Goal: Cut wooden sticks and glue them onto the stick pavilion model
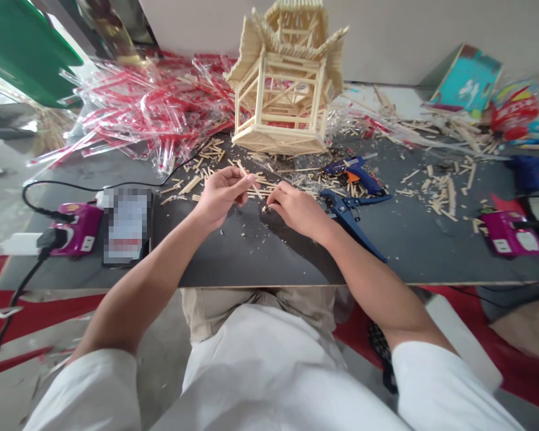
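Note:
My left hand [227, 193] pinches a thin wooden stick [243, 170] between thumb and fingers, above the dark table. Just to its right, my right hand [294, 206] is closed with its fingertips together and pointing down; whether anything is between them is hidden. Small wooden crumbs [265, 209] lie by its fingertips. Behind both hands stands a pavilion model [290, 90] built of wooden sticks, with a tiered roof. Many short stick pieces [191, 184] are scattered between the hands and the model. A blue cutter [353, 221] lies beside my right wrist.
A blue glue gun [357, 175] rests behind the cutter. At back left is a heap of red and clear plastic wrappers [157, 108]. A phone [128, 227] and a purple power strip [78, 230] sit left; another purple power strip [512, 233] is right. A black cable crosses the left side.

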